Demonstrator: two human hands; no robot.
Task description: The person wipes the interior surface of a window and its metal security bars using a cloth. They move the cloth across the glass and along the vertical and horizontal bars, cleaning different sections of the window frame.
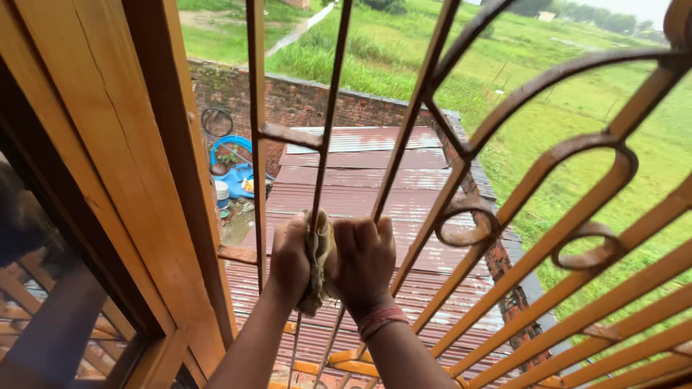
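Note:
My left hand [290, 261] and my right hand [362, 261] are raised together at a brown metal window grille [461, 155]. Both clasp a dirty beige cloth [318, 252] that is wrapped around one slanted thin bar [328, 137] of the grille. The cloth bunches between my palms and hangs a little below them. My right wrist wears a pink band [382, 320]. Both forearms come up from the bottom edge of the view.
An orange wooden window frame [122, 166] stands at the left, with a glass pane [50, 288] beside it. Outside and below lie a rusty corrugated roof [360, 187], a brick wall [303, 101], a blue tub [234, 155] and green fields [577, 108].

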